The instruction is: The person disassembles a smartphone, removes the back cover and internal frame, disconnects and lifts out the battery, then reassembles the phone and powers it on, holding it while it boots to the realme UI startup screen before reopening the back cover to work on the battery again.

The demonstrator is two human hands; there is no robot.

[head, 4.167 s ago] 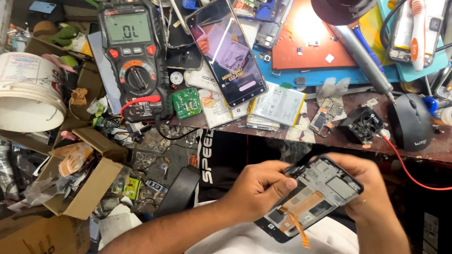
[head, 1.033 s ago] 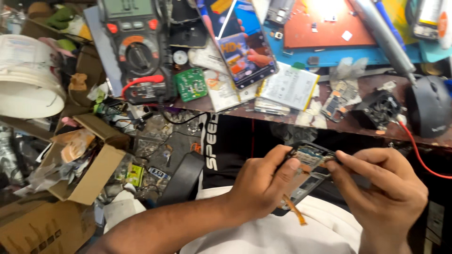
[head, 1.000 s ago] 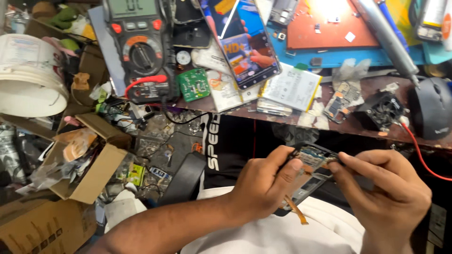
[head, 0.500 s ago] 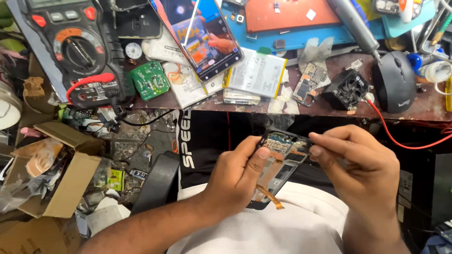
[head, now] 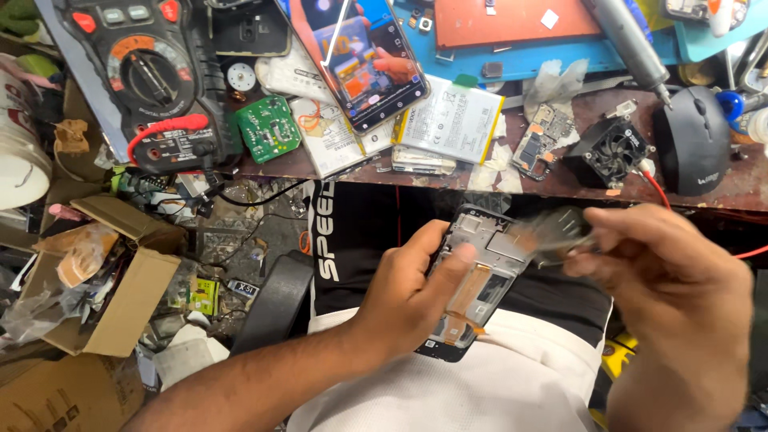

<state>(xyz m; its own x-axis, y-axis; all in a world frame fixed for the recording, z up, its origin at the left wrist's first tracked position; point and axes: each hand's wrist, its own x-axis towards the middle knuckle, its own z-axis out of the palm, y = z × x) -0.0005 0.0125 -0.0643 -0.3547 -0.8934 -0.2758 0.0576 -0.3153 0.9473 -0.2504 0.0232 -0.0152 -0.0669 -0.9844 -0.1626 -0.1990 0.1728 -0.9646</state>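
- Hands over the lap, head view: the left hand (head: 404, 300) is closed around an opened phone frame (head: 480, 272), thumb across its face, holding it tilted above the white cloth on the lap, below the tabletop (head: 480, 180) edge.
- The right hand (head: 668, 272) pinches a thin, blurred metal piece (head: 556, 232) at the frame's upper right corner; half a second ago its fingertips were pressed right on that corner, so the piece seems to be lifting away, and the stripping-down looks one part further along.
- On the tabletop well above: a lit phone (head: 360, 56), a multimeter (head: 148, 80), a green circuit board (head: 268, 128), a flat battery (head: 452, 120), a small fan (head: 612, 152) and a black mouse (head: 692, 140).
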